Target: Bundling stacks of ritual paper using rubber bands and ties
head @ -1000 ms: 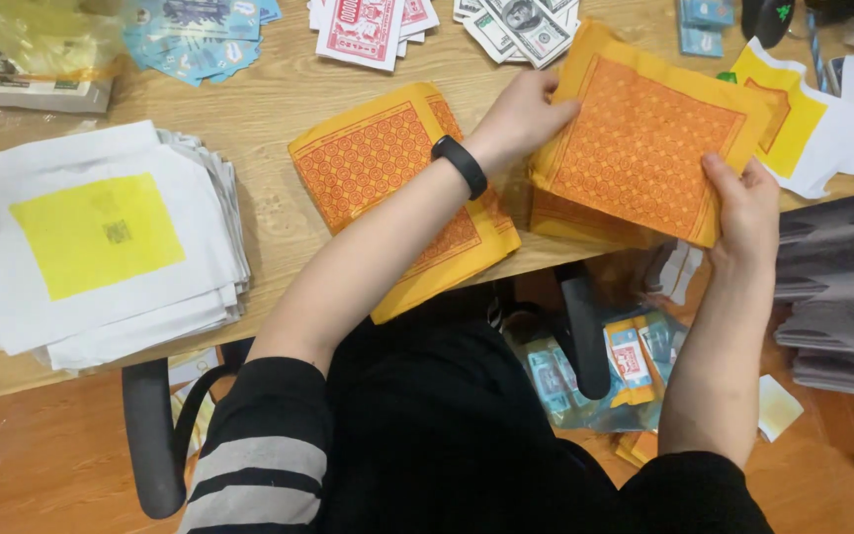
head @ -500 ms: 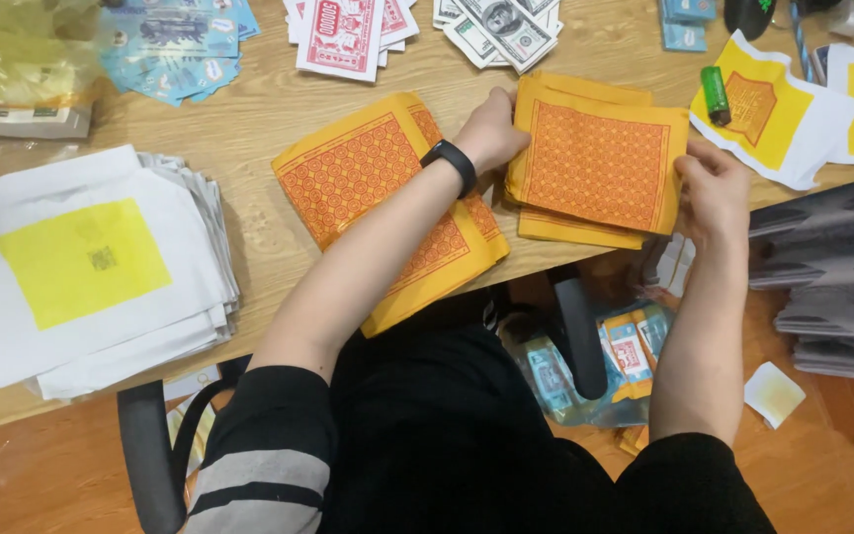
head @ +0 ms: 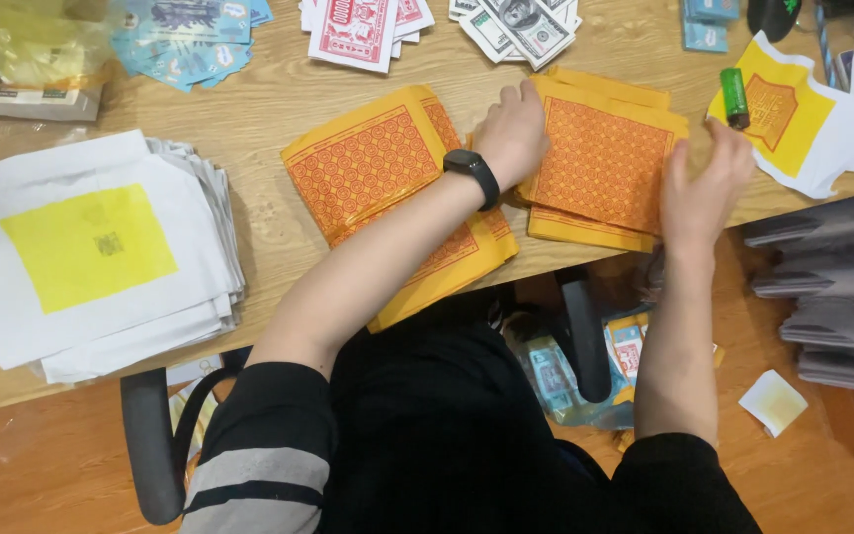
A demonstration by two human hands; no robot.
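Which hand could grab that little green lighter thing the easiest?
The right hand. It hovers at the right edge of the orange paper stack, just below the green lighter. The left hand rests on the stack's left edge, much farther away.

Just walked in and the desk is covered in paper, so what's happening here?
A person seated at a wooden desk is handling a stack of orange-and-yellow patterned paper sheets. The left hand, with a black wristband, rests on the stack's left edge; the right hand is at its right edge. A second orange stack lies under the left forearm, and white sheets with yellow squares are piled further left.
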